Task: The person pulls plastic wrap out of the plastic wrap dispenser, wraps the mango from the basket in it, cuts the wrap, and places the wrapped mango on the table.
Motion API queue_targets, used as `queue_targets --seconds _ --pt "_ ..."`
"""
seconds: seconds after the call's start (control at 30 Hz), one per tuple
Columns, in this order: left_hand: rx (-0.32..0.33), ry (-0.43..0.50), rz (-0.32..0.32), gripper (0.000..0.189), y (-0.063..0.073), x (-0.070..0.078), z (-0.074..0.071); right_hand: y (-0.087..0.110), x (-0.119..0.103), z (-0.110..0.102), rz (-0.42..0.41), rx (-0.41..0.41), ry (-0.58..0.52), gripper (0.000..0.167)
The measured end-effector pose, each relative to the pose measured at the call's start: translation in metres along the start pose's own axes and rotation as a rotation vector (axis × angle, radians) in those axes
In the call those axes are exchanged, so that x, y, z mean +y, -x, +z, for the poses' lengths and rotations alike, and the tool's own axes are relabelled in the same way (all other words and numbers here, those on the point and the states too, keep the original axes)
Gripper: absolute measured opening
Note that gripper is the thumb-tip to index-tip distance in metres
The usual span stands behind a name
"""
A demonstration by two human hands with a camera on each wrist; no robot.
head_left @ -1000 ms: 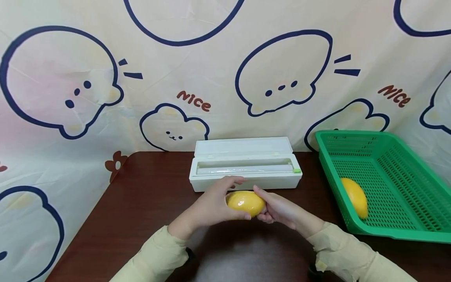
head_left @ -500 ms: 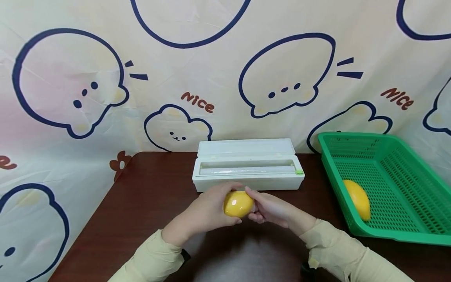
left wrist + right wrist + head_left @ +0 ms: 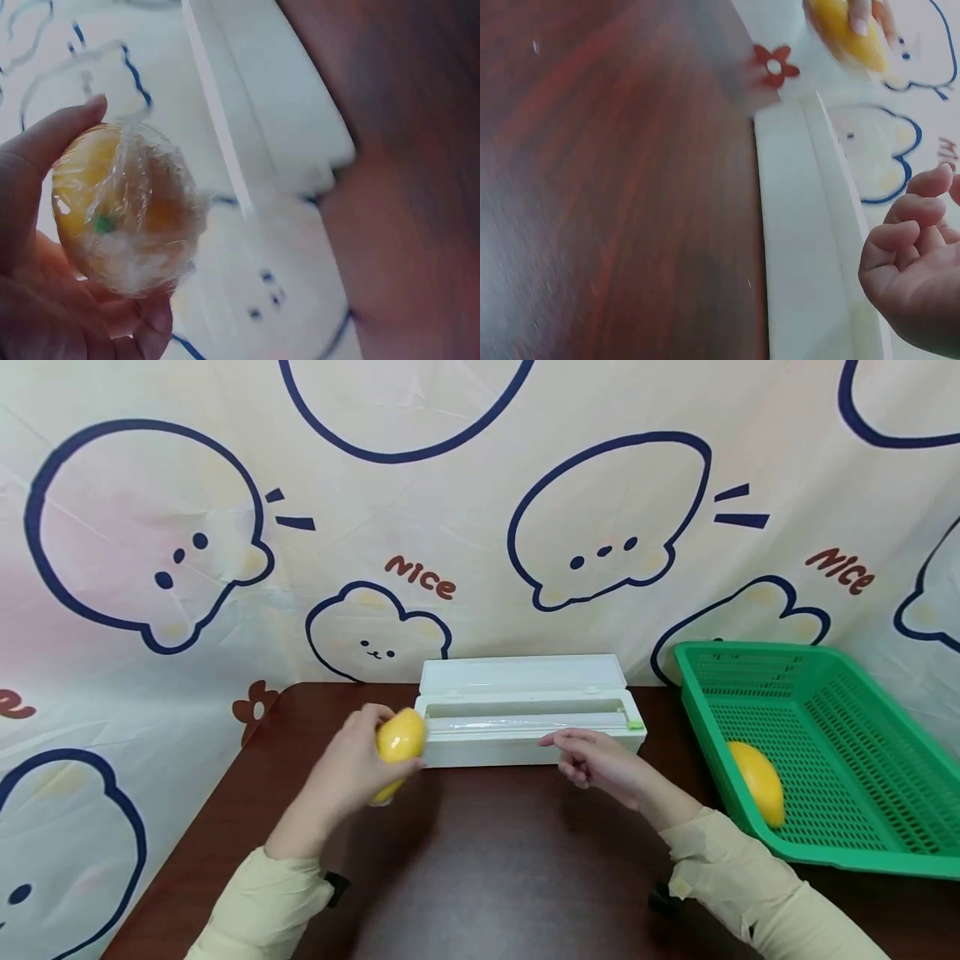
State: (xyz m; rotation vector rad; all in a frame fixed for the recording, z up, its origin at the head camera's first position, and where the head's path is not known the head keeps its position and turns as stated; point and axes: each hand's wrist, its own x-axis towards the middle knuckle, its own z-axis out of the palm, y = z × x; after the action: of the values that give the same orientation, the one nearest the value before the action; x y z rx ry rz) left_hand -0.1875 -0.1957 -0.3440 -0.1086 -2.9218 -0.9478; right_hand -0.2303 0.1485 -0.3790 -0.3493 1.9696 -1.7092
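A yellow mango (image 3: 401, 739) is gripped in my left hand (image 3: 341, 777), raised at the left end of the white cling film box (image 3: 495, 752). In the left wrist view, bunched clear film covers the near end of the mango (image 3: 124, 210), and a small green spot shows through it. My thumb and fingers curl round its sides. My right hand (image 3: 600, 764) hovers before the right part of the box, holding nothing. Its fingers are loosely curled, with the index finger reaching out leftward. The roll of cling film (image 3: 517, 722) lies inside the box, whose lid (image 3: 521, 674) stands up.
At the right stands a green plastic basket (image 3: 832, 760) with a second mango (image 3: 757, 783) by its left wall. The dark brown table (image 3: 480, 860) runs back to a patterned cloth (image 3: 480, 527) hanging behind it. A light green tab (image 3: 635, 725) sits at the box's right end.
Both hands were on the mango in front of the box. My left hand has carried it leftward and turned it more upright, while my right hand has let go and shifted slightly right.
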Motion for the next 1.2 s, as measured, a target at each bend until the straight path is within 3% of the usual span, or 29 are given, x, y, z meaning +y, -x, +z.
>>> queue_targets --seconds 0.13,0.3,0.5,0.6,0.77,0.97,1.2 --pt "-0.015 -0.030 -0.140 0.086 -0.013 -0.025 -0.011 0.000 -0.002 -0.012 -0.023 0.127 0.052 0.038" --pt "-0.053 -0.044 -0.255 0.089 -0.023 -0.057 -0.012 0.000 -0.005 -0.024 -0.068 0.281 0.175 0.035" --pt "-0.095 -0.082 -0.334 0.084 -0.027 -0.079 -0.006 0.001 -0.007 -0.028 -0.110 0.422 0.554 0.028" --pt "-0.101 -0.098 -0.357 0.084 -0.030 -0.083 -0.003 0.000 -0.005 -0.029 -0.102 0.458 0.720 0.026" --pt "-0.112 -0.122 -0.384 0.083 -0.032 -0.088 0.003 -0.001 0.000 -0.028 -0.089 0.470 0.889 0.030" --pt "-0.136 -0.136 -0.387 0.086 -0.033 -0.090 0.009 0.000 0.001 -0.033 -0.082 0.486 1.037 0.027" --pt "-0.170 -0.155 -0.378 0.090 -0.036 -0.092 0.006 0.001 0.005 -0.040 -0.146 0.498 1.159 0.022"
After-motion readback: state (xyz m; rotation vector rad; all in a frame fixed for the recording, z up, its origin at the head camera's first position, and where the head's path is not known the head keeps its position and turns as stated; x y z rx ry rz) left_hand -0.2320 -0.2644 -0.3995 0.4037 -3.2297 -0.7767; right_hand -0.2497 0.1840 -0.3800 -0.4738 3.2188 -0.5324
